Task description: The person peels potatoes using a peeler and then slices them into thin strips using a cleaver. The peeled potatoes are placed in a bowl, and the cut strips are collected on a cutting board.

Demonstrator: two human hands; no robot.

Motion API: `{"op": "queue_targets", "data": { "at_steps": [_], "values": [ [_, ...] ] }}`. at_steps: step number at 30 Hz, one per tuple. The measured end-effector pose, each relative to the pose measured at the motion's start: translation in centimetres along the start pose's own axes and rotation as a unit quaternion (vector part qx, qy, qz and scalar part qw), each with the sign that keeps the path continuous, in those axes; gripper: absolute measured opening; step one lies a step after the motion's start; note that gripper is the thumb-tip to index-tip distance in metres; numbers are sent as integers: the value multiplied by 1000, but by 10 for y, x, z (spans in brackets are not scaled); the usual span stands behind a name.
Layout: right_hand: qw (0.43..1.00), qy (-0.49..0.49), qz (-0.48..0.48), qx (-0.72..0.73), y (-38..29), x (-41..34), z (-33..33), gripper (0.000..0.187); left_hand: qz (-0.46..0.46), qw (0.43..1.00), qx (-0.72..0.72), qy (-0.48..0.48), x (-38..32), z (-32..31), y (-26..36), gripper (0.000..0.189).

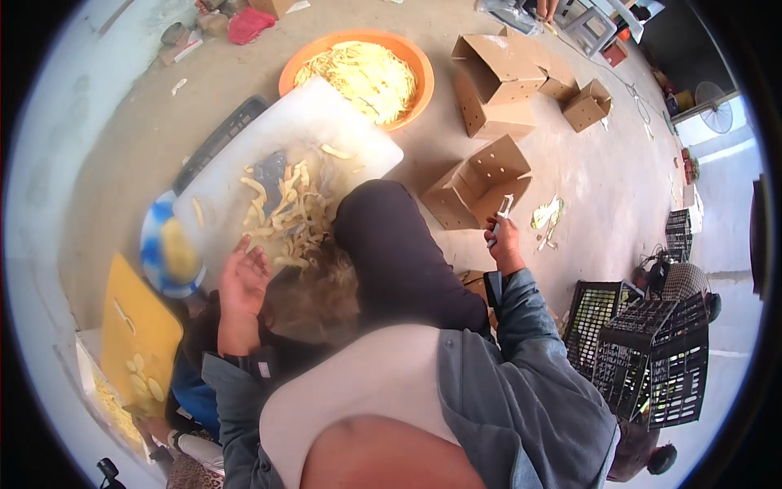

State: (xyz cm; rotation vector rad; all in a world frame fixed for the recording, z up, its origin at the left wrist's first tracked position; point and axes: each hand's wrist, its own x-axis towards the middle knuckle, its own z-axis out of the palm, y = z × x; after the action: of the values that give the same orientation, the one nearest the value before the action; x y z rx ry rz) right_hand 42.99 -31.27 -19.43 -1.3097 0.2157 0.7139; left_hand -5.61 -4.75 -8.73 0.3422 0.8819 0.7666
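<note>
My right hand (506,243), out to the right of my knee, grips a peeler (502,214) with its head pointing up. My left hand (244,278) is held palm up with fingers apart and nothing in it, at the near edge of a white cutting board (372,137). Pale curved peelings (293,214) lie heaped on the board beside a scrap of grey plastic. Left of the board, a blue and white bowl (153,244) holds a blurred yellowish item (178,249). Beyond the board, an orange basin (424,67) is full of thin yellow strips (366,79).
Open cardboard boxes (476,183) stand on the floor to the right. Black plastic crates (647,360) are stacked at the far right. At the left, a co-worker's hand (153,428) is by a yellow board (134,305) bearing pale slices. A leafy scrap (547,213) lies beyond my right hand.
</note>
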Motion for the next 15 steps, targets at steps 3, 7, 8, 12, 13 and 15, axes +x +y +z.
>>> {"op": "queue_targets", "data": {
  "at_steps": [3, 7, 8, 12, 13, 15],
  "values": [
    [999, -33, -12, -34, -4, 2, 26, 13, 3, 1000, 0, 22, -3, 1, 0, 37],
    [999, -24, 17, -24, 2, 37, 25, 13, 12, 1000, -6, 4, -2, 0, -3, 36],
    [999, -23, 42, -8, 0, 44, 32, 13, 16, 1000, -5, -10, -5, -1, 0, 35],
    [999, -19, 49, -9, -4, 69, 43, 14, 9, 1000, -16, -21, -12, 5, 0, 32],
    [999, -19, 44, -25, -2, 72, 51, 14, 17, 1000, -8, -17, -12, 8, 3, 31],
    [994, -24, 46, -97, 5, 79, 58, 18, 23, 999, -11, -21, -16, 7, 5, 31]
  ]
}}
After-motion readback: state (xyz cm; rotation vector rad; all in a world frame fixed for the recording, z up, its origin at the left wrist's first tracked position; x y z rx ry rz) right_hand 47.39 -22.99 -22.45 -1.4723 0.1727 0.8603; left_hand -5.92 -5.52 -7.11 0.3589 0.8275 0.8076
